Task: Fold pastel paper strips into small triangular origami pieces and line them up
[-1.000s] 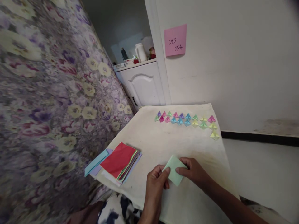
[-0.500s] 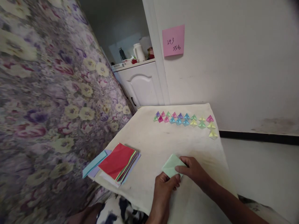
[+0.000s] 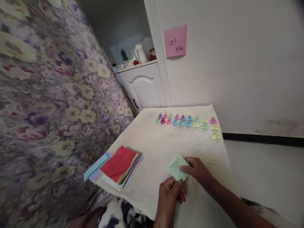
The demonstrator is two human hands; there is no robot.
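A light green folded paper (image 3: 177,167), squarish with crease lines, is held above the front right part of the cloth-covered table. My left hand (image 3: 169,193) pinches its bottom corner between thumb and fingers. At its right corner, my right hand (image 3: 196,168) grips it, thumb on top and fingers behind. Along the far side of the table lie several small folded paper pieces (image 3: 181,123) in pink, blue, green, yellow and purple, set in rows.
A stack of coloured paper (image 3: 120,164) with red on top sits at the table's left, beside blue strips (image 3: 96,167). The pale tablecloth (image 3: 152,139) reaches the wall. A floral curtain (image 3: 59,110) hangs on the left; a white cabinet (image 3: 146,87) stands behind.
The green paper has shifted slightly right and now shows as a fuller square. My left hand has moved a little right and down to its bottom corner.
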